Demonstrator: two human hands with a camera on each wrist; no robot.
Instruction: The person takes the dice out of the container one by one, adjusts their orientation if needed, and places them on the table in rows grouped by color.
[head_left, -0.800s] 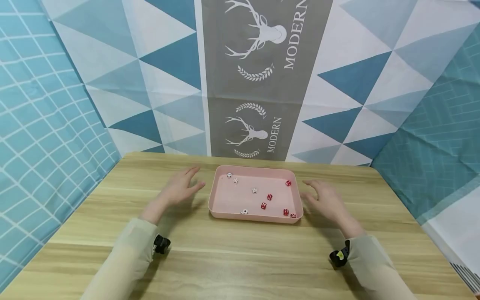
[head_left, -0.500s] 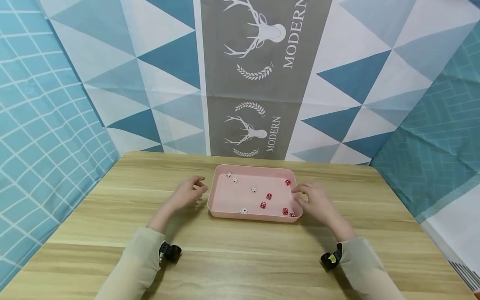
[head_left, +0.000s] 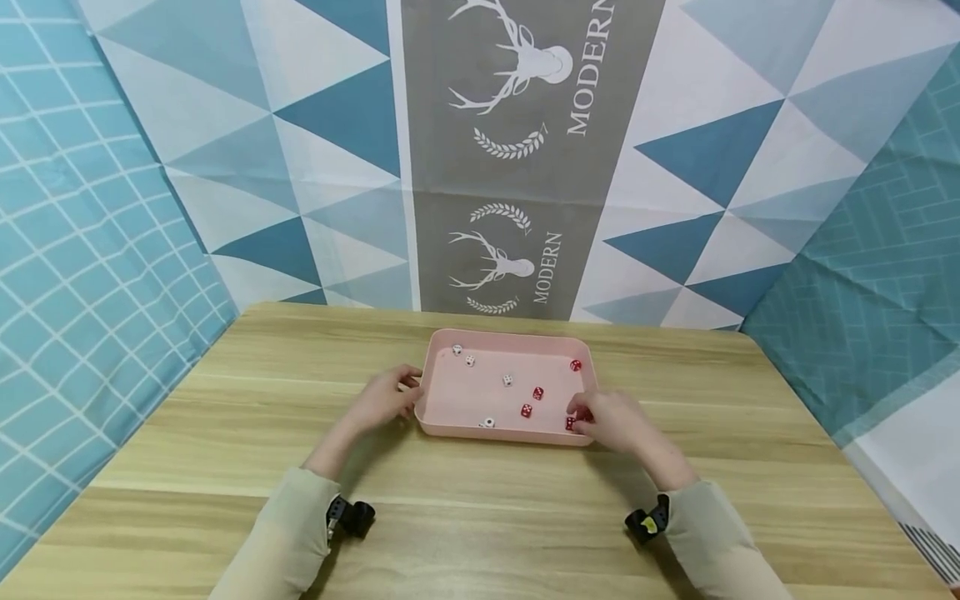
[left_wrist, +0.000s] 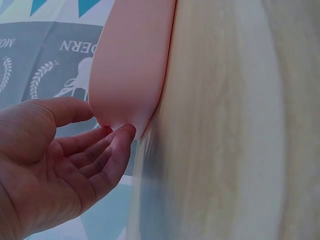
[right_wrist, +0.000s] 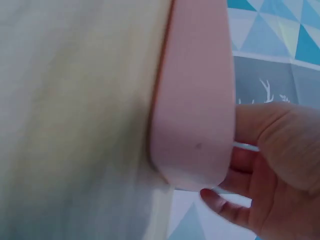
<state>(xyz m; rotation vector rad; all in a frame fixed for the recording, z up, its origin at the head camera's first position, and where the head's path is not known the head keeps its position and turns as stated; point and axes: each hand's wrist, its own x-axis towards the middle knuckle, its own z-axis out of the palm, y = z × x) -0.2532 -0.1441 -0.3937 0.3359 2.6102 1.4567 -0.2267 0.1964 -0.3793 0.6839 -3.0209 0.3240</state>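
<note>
In the head view a shallow pink tray [head_left: 480,388] holds several white dice and several red dice, spread over its floor. My left hand [head_left: 381,398] grips the tray's left end, thumb at the rim and the other fingers against the outer wall, as the left wrist view shows. My right hand [head_left: 615,421] reaches over the right rim. Its thumb and forefinger stand apart around a red die [head_left: 571,423] near the front right corner. In the right wrist view the tray wall hides those fingertips. Another red die in that corner is covered by the hand.
A white die [head_left: 507,380] lies mid-tray, with red dice [head_left: 538,393] to its right. The tray sits on a wooden table [head_left: 480,517] near its back edge. Behind it hangs a patterned cloth [head_left: 360,150]. Each wrist wears a black camera [head_left: 352,517].
My left hand has moved right from beside the tray to its left end. My right hand has come left and down over the rim to the red die. The dice stay in place.
</note>
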